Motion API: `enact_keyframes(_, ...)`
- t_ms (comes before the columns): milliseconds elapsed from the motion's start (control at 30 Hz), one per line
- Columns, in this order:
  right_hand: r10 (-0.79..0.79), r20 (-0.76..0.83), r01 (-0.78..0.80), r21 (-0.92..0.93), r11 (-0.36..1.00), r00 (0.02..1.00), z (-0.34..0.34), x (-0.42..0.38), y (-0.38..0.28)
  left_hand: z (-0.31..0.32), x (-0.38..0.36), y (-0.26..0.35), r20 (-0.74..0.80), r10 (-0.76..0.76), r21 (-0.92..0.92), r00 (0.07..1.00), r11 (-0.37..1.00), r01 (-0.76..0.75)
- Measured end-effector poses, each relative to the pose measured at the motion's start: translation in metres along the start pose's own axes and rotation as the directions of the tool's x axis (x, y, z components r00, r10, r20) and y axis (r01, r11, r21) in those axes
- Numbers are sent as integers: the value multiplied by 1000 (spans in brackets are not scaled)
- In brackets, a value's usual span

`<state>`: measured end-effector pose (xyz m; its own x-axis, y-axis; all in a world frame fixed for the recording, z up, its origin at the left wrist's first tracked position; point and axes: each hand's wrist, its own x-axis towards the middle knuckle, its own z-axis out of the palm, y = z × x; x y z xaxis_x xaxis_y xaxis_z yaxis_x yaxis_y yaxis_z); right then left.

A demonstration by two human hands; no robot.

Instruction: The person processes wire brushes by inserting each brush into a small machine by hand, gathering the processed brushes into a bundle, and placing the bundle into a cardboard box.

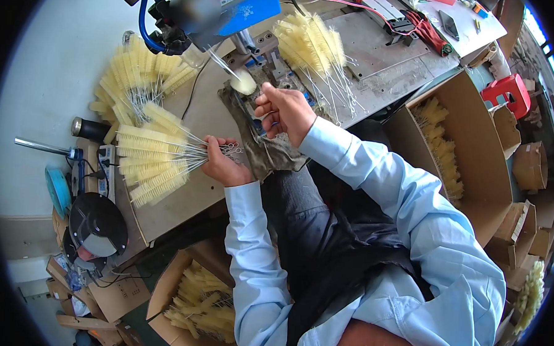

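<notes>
My left hand (225, 164) is closed round the twisted wire handles of a bunch of yellow-bristled bottle brushes (157, 158). Their bristle ends fan out to the left above the table, and the looped wire ends stick out past my fingers. My right hand (286, 113) is raised by the machine, its fingers curled; whatever they may hold is hidden. Just left of its fingertips a pale yellow bristle head (244, 83) sits at the machine, seen nearly end-on. Below it a dark, worn cloth (245, 131) hangs over the table edge.
More brushes lie in a pile (136, 80) at the left and another pile (313, 45) beyond the machine. Cardboard boxes (475, 163) with brushes stand on both sides of me. A black flask (90, 129), a black fan-like device (98, 227) and red-handled pliers (422, 31) are around.
</notes>
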<state>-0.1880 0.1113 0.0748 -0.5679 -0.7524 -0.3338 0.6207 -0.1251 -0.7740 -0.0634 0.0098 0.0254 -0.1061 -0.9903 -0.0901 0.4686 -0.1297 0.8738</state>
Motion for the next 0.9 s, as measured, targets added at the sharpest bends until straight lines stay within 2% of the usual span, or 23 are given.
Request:
enact_keyframes(33,65,34,-65,-14,998,997,-1,2,-3,-1,-2,3,25,-46,-38,999,998,47)
enact_keyframes(67,57,36,-57,-11,998,998,0,3,-6,-2,-3,7,53,-88,-78,995,993,92)
enact_keyframes(133,266,109,-277,109,955,958,4,4,-12,-9,2,7,86,-78,-38,993,996,81)
enact_keyframes(167,320,163,-342,133,930,933,7,8,-16,-12,4,6,110,-73,0,991,997,73)
enact_keyframes(267,318,232,-361,178,915,919,26,2,-26,-15,4,4,152,-63,-22,986,998,67)
enact_keyframes(333,334,191,-361,131,923,923,37,7,-24,-16,7,2,161,-68,-58,985,995,78)
enact_keyframes(400,327,174,-360,215,908,929,32,29,-1,-15,6,1,164,-81,-94,983,991,97)
enact_keyframes(433,329,175,-361,195,912,928,32,26,5,-15,4,2,161,-57,-75,985,995,69)
enact_keyframes(500,245,147,-258,79,963,958,30,15,19,-14,5,2,155,-33,-55,987,998,42)
enact_keyframes(600,215,145,-216,-4,976,966,29,-10,19,-20,6,3,166,-59,-31,984,997,65)
enact_keyframes(733,92,91,-88,-53,995,992,-11,-18,7,-17,7,3,164,-70,-33,984,997,76)
enact_keyframes(800,76,88,-72,-49,996,993,-26,-17,-1,-17,5,0,169,-97,-35,981,994,105)
enact_keyframes(900,87,212,-110,99,989,973,-41,-9,-12,-14,2,5,197,-45,11,979,999,44)
